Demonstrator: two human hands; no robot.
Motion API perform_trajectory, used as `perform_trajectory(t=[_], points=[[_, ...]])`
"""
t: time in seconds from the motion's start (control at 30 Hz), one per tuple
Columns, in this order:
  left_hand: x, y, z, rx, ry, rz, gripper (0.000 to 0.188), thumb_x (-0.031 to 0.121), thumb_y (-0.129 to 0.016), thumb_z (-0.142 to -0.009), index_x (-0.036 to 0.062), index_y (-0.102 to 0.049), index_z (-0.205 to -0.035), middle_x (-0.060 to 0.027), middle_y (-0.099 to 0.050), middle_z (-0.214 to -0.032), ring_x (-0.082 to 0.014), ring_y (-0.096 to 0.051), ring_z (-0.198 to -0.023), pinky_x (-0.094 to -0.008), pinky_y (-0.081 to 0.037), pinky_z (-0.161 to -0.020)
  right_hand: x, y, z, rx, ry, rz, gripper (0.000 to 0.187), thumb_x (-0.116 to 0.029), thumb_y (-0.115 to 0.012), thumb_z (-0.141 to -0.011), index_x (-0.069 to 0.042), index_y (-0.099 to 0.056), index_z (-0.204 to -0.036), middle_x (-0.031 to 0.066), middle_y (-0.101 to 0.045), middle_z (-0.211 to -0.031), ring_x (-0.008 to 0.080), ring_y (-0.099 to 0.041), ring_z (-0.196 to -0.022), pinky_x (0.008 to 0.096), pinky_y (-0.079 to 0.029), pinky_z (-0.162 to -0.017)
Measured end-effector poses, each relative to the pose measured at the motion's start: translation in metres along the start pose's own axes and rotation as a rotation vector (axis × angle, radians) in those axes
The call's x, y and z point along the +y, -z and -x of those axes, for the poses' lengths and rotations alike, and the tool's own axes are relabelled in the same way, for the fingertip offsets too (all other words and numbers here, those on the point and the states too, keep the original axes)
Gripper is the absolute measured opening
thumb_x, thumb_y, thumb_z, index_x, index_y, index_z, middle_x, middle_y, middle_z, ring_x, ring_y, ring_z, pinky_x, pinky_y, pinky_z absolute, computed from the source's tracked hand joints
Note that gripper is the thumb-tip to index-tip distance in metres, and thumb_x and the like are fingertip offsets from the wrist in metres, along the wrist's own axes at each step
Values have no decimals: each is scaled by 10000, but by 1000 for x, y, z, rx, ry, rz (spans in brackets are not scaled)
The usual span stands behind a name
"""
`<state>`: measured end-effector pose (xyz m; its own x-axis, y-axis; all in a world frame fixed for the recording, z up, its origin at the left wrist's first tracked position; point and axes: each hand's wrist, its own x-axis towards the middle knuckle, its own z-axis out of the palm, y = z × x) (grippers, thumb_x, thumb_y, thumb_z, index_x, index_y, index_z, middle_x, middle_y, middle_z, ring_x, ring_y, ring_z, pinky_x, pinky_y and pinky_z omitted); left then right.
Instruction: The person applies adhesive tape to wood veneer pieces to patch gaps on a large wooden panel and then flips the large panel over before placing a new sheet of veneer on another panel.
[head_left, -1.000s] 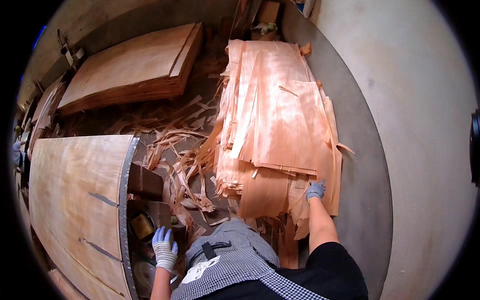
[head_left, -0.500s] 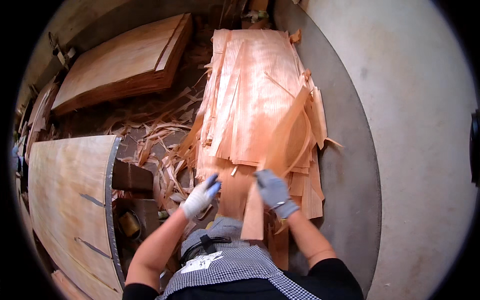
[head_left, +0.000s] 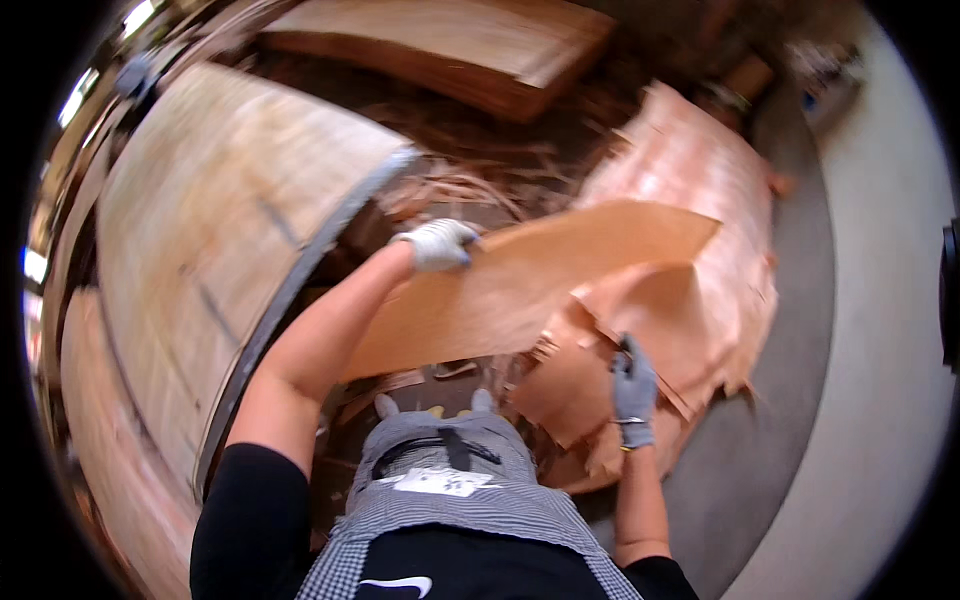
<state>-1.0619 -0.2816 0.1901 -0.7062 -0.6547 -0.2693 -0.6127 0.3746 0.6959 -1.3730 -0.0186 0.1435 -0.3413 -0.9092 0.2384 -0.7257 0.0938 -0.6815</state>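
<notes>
My left hand (head_left: pixel 440 245), in a white glove with blue fingertips, is closed on the upper edge of a wide tan veneer sheet (head_left: pixel 480 300). That sheet hangs slantwise between the work surface on the left and the veneer stack (head_left: pixel 670 180) on the right, partly over the stack. Over the near part of the stack is my right hand (head_left: pixel 633 392), in a grey glove. Its fingers are curled beside the torn edge of a curled veneer piece (head_left: pixel 650 295); motion blur hides what they hold.
A pale board surface (head_left: pixel 240 190) with a grey edge stands at my left. Farther off lies a thick stack of wood sheets (head_left: pixel 440 50). Veneer scraps (head_left: pixel 450 190) litter the floor between them. A grey and white wall (head_left: pixel 870 250) runs along the right.
My view has turned left. My left hand, earlier apart from any sheet, now grips a wide veneer sheet. The narrow strip is no longer in my right hand, and the stack's near end looks rumpled.
</notes>
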Motion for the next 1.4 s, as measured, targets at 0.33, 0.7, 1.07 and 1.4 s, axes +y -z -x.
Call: perform_trajectory(t=[0.33, 0.7, 1.07, 1.4], points=[[-56, 67, 285, 25, 194, -514, 333, 88, -559, -799, 151, -673, -1106, -149, -685, -959, -342, -654, -882, -428, -512, -755, -202, -187, -74, -560, 579, 171, 339, -149, -733, -735, -103, -622, -1051, 131, -630, -1098, 331, -636, -891, 402, -525, -697], [-213, 214, 445, 1282, 481, -1127, 490, 237, -607, -805, 171, -558, -1288, -109, -507, -1341, -280, -391, -1304, -525, -212, -1118, -474, -413, -30, -1128, 104, -434, 189, -169, -652, -858, 7, -645, -928, 62, -640, -674, 148, -588, -486, 287, -459, -431], [-315, 66, 379, 733, 536, -409, 628, 346, -588, -835, 120, -428, -1399, -119, -346, -1492, -348, -274, -1384, -524, -168, -1135, -530, -602, -161, -880, -96, -624, 269, -137, -608, -875, -6, -590, -1109, 94, -665, -834, 201, -640, -515, 298, -443, -389], [-385, 47, 325, 482, 571, -501, 636, 448, -524, -886, 162, -386, -1437, -77, -309, -1525, -320, -241, -1411, -518, -130, -1141, -286, -465, -62, -1031, -433, -195, 246, -200, -719, -826, -13, -662, -977, 25, -646, -768, 93, -540, -553, 248, -430, -448]])
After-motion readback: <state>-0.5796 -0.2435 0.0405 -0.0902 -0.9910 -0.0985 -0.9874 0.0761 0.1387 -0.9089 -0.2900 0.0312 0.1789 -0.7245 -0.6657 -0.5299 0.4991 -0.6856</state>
